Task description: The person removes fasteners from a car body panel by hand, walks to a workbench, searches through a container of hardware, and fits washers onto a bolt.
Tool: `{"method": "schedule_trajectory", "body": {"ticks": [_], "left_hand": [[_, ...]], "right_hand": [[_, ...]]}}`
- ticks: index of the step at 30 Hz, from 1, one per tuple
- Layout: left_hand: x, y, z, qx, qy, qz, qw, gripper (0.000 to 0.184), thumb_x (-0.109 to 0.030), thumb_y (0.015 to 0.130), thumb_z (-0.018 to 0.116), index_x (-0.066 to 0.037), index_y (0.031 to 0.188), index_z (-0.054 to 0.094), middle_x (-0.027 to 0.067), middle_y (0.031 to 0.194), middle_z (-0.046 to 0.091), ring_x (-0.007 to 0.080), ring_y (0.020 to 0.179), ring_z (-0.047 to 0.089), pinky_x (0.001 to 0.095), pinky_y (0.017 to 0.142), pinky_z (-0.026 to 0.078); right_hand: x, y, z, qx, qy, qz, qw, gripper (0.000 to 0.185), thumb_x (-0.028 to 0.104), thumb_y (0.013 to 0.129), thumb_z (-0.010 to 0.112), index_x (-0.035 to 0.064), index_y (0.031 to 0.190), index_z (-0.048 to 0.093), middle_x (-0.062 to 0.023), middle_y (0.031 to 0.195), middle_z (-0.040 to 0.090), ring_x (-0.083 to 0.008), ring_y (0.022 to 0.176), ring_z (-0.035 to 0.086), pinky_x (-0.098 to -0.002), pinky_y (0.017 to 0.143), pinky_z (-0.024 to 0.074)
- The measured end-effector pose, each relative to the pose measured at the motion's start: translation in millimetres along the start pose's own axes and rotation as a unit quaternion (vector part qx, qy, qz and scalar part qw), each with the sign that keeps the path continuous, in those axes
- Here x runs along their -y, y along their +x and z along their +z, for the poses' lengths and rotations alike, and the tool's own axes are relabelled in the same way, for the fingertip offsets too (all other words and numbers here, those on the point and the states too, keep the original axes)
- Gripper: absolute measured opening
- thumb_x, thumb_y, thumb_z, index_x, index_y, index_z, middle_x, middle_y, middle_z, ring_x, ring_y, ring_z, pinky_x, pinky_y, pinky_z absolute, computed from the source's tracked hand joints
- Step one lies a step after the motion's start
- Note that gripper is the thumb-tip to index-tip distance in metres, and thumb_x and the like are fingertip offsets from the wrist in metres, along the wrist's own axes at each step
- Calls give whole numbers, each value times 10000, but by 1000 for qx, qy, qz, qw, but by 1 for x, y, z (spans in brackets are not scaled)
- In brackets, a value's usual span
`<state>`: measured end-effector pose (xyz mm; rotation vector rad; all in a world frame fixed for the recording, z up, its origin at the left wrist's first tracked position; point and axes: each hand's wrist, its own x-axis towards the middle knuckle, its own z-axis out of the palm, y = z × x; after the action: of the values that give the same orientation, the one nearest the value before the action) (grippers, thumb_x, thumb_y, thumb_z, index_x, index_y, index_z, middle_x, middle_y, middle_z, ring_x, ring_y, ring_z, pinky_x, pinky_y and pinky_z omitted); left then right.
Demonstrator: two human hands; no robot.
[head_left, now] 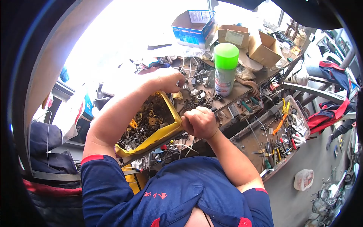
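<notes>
Hiding its palm: right hand (pixel 201 123)

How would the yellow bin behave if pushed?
The yellow bin is probably heavy for its size, being loaded with small parts. The loose pile would likely shift, and could spill over the open top if tipped.

Yellow bin (pixel 159 140) of jumbled small parts (pixel 151 121)
</notes>
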<state>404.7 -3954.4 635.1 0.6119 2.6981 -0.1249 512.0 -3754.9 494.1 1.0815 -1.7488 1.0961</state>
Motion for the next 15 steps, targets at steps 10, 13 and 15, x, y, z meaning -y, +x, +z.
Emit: {"method": "schedule_trajectory", "body": {"ticks": [10,13,15], "left_hand": [[7,24,14,-41,73,64,994,285,-307,847,794,-108,1052,803,137,1024,804,347,997,779,473,886,622],[9,31,17,-37,85,69,993,275,-289,840,794,-90,1030,796,133,991,788,354,995,769,483,885,617],[9,33,18,-43,79,60,994,268,-283,834,793,-85,1015,793,136,972,786,361,986,768,487,878,619]], "right_hand": [[0,0,0,-7,0,8,1000,186,79,907,782,101,991,617,-48,731,623,-257,575,605,-392,569,504],[0,0,1,-7,-6,5,1000,181,78,903,780,101,983,620,-47,725,615,-257,575,603,-391,567,503],[0,-1,2,-6,-5,7,1000,176,76,901,779,100,977,622,-46,720,609,-258,577,602,-392,567,503]]}}
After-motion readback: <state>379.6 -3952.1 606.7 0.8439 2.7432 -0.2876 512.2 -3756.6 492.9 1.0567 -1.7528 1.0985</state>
